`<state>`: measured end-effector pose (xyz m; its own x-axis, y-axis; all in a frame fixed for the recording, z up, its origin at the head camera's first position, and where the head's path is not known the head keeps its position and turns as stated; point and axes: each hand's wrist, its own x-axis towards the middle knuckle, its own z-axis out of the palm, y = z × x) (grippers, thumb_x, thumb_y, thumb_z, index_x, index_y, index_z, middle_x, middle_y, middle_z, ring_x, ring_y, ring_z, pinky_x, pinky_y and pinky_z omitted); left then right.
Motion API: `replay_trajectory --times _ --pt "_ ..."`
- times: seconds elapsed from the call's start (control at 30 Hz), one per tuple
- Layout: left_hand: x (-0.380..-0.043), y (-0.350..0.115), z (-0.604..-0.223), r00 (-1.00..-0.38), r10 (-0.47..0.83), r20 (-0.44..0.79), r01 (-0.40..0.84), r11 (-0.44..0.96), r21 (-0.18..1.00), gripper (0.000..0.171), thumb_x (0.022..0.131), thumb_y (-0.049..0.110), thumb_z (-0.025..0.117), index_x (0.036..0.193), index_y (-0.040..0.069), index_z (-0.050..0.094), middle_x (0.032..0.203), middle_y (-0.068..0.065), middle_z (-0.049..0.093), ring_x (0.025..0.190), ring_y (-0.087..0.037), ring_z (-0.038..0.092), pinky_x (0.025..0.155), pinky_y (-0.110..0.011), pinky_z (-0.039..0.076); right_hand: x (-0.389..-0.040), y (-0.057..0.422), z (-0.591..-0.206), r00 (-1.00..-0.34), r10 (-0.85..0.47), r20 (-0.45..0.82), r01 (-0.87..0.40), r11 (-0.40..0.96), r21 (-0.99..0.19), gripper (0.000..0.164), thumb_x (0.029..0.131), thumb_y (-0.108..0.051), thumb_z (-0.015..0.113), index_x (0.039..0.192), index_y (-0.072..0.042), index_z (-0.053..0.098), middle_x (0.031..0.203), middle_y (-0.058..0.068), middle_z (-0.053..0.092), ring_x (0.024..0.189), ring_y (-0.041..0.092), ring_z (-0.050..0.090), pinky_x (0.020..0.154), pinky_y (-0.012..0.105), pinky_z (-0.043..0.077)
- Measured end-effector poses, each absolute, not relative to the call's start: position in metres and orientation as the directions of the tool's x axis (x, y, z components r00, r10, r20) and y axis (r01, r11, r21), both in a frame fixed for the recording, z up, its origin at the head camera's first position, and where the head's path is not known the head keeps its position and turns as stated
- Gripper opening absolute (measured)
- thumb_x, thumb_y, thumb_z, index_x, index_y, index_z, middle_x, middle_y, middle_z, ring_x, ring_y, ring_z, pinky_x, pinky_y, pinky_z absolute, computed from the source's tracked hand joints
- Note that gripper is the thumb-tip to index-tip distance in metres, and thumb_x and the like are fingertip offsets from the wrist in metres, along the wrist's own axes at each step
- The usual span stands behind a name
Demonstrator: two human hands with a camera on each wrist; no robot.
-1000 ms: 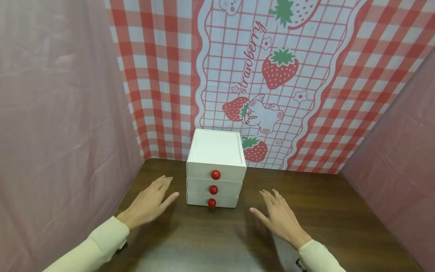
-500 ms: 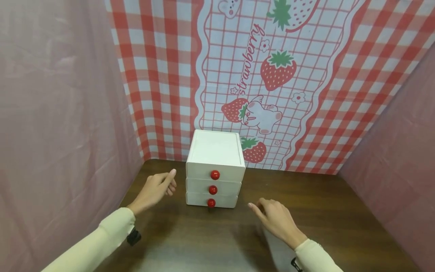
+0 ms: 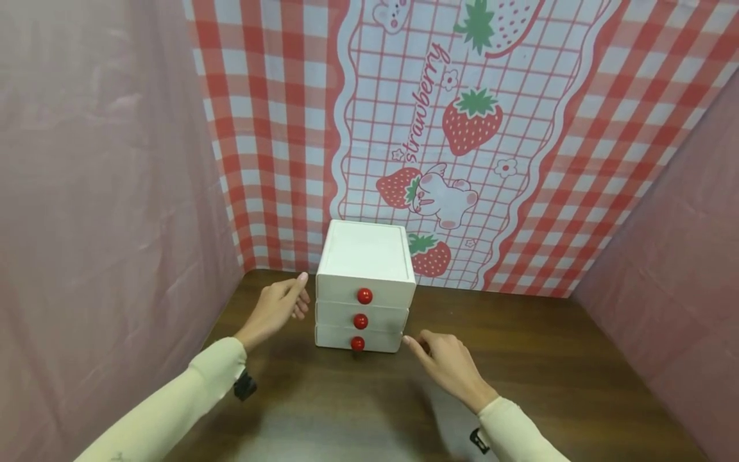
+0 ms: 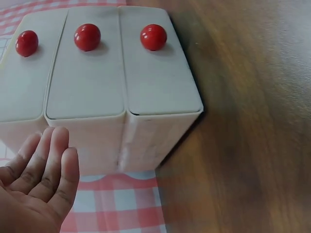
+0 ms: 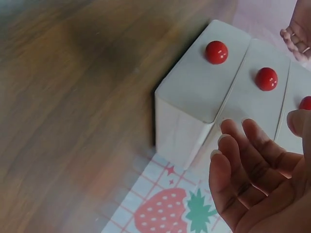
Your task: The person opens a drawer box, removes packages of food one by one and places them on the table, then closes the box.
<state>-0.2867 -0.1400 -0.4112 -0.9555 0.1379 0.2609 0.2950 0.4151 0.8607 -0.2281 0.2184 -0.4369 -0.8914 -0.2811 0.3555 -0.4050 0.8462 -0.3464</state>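
Note:
A small white chest of three drawers [image 3: 369, 251] stands on the brown table, each drawer front bearing a round red knob [image 3: 364, 296]. All the drawers look closed. Just left of the chest hovers my left hand [image 3: 274, 312], thumb up and fingers loosely bent, holding nothing. In the left wrist view its fingers [image 4: 54, 165] are close to the chest's side; whether they touch it I cannot tell. My right hand [image 3: 450, 366] is off the chest's lower right front corner, its fingers [image 5: 248, 160] loosely curved with nothing in them.
The wooden table [image 3: 519, 366] runs out to both sides and forward of the chest. Behind it hangs a red-checked strawberry cloth [image 3: 277, 128]. Pink curtains [image 3: 104, 192] wall off the left and right. Dark straps show at both sleeves.
Both hands have moved in toward the chest, the left to the right and the right to the left. Their fingers went from spread and straight to loosely bent. The drawers stay closed.

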Motion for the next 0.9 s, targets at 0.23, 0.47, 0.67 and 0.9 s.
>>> replay_trajectory --times 0.23,0.47,0.67,0.9 --pt "-0.295 -0.131 -0.403 -0.948 0.147 0.282 0.317 0.407 0.857 0.072 0.107 0.062 0.035 0.088 0.001 0.069 0.077 -0.009 0.070 0.069 -0.033 0.070 0.063 -0.035 0.057 -0.231 0.207 -0.434 -0.895 -0.274 0.352 -0.410 0.815 -0.410 0.030 0.102 -0.041 0.064 0.079 -0.022 0.065 0.057 -0.011 0.044 0.052 0.002 0.039 0.050 0.026 0.036" --pt "-0.301 -0.124 -0.395 -0.938 0.157 0.308 0.346 0.411 0.843 0.072 0.106 0.063 0.037 0.078 0.004 0.066 0.071 -0.009 0.067 0.062 -0.030 0.068 0.059 -0.040 0.058 -0.234 0.195 -0.429 -0.910 -0.274 0.312 -0.404 0.754 -0.518 0.038 0.104 -0.049 0.056 0.079 -0.023 0.066 0.057 -0.013 0.049 0.051 0.002 0.042 0.050 0.025 0.037" --pt "-0.307 -0.120 -0.396 -0.934 0.179 0.309 0.357 0.442 0.823 0.066 0.105 0.062 0.043 0.077 0.005 0.064 0.068 -0.009 0.065 0.060 -0.031 0.067 0.062 -0.045 0.059 -0.237 0.186 -0.427 -0.916 -0.274 0.293 -0.397 0.722 -0.567 0.040 0.105 -0.051 0.054 0.079 -0.022 0.065 0.060 -0.011 0.055 0.053 0.005 0.048 0.052 0.027 0.041" --pt "-0.309 -0.119 -0.392 -0.920 0.219 0.324 0.391 0.539 0.746 0.067 0.107 0.058 0.041 0.070 0.008 0.064 0.063 -0.005 0.063 0.060 -0.025 0.067 0.059 -0.034 0.056 -0.239 0.173 -0.424 -0.904 -0.296 0.309 -0.426 0.699 -0.575 0.043 0.105 -0.051 0.052 0.078 -0.021 0.067 0.060 -0.012 0.057 0.054 0.006 0.049 0.054 0.028 0.043"
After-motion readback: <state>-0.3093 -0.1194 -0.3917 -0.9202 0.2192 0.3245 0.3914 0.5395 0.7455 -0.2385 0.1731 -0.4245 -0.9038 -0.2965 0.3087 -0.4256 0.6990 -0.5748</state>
